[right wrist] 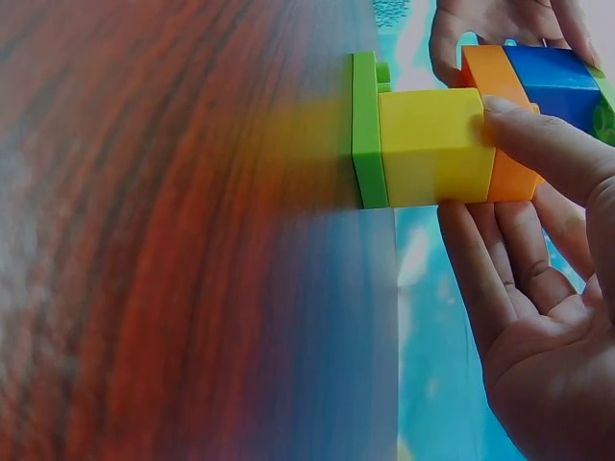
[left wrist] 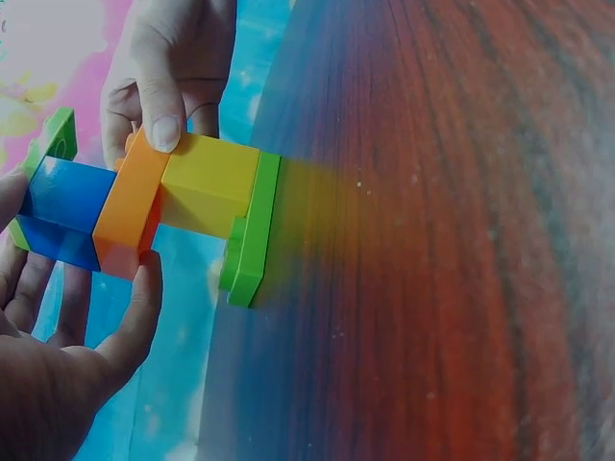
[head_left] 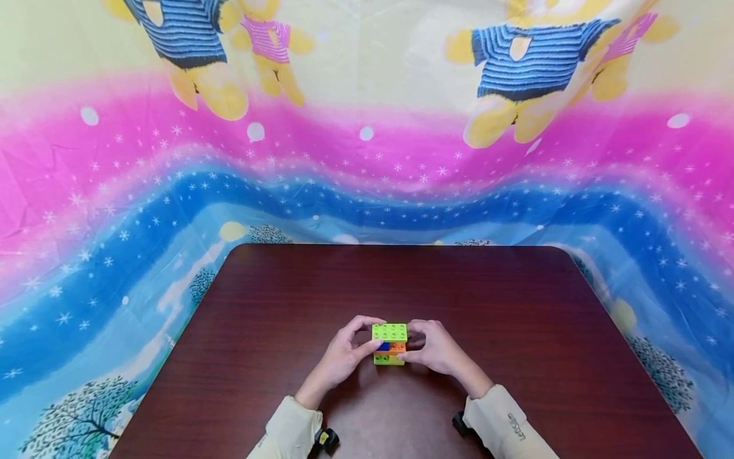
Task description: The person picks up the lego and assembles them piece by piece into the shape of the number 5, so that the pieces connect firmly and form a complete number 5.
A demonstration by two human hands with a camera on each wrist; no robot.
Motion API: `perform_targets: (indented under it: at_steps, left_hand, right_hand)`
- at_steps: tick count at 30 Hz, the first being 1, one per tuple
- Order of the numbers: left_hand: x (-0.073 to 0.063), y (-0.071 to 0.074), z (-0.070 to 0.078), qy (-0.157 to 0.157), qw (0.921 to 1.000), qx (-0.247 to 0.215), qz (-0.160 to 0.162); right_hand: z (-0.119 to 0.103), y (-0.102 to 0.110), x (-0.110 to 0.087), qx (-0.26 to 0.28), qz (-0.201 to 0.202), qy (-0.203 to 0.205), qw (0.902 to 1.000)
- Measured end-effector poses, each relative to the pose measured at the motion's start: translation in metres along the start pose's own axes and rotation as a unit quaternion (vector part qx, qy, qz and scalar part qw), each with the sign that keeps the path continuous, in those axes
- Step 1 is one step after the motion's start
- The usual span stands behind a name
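A small tower of toy building bricks stands upright on the table, between both hands. Its top is a studded light-green plate (head_left: pixel 390 332). In the left wrist view a blue brick (left wrist: pixel 67 206) sits under that plate, then an orange plate (left wrist: pixel 125 221), a yellow brick (left wrist: pixel 207 187) and a lower green plate (left wrist: pixel 256 230) at the table surface. My left hand (head_left: pixel 343 349) grips the tower's upper part from the left, thumb by the blue brick and a fingertip at the orange plate. From the right, my right hand (head_left: pixel 440 348) pinches it where orange meets yellow, thumb in front.
The dark red-brown wooden table (head_left: pixel 275 287) has rounded far corners and a glossy surface. Behind and beside it hangs a printed cloth (head_left: pixel 367 159) with bears and snowflakes. Black wrist devices (head_left: pixel 327 440) sit at the pale sleeves (head_left: pixel 507 417).
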State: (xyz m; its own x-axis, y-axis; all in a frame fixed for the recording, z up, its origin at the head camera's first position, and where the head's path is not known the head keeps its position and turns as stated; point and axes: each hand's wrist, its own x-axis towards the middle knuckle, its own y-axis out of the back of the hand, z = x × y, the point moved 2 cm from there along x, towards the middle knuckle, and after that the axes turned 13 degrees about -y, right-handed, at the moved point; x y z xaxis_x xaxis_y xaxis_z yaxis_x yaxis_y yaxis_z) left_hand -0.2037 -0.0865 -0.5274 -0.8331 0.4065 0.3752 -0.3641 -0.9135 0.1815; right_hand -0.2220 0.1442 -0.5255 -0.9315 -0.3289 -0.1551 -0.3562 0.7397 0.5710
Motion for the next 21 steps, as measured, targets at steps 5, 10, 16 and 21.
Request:
perform_targets:
  at_steps: [5,10,16,21]
  left_hand:
    - [-0.0001,-0.0005,-0.0003,0.001,0.9999,-0.011,0.002]
    - [-0.0006,-0.0011,-0.0021,-0.004,0.9999,-0.014,0.004]
    - [-0.0021,-0.0018,-0.0036,-0.013,0.9999,-0.002,0.007]
    - [-0.0029,-0.0014,-0.0025,-0.033,0.9993,0.018,0.005]
  right_hand:
    - [0.0004,-0.0010,0.0005,0.001,0.003,0.003,1.0000]
    - [0.0007,-0.0011,0.0006,0.003,0.003,0.006,1.0000]
    - [0.0017,-0.0009,0.0000,0.004,-0.004,-0.001,1.0000]
    - [0.0002,-0.0010,0.0001,0.003,-0.007,0.000,1.0000]
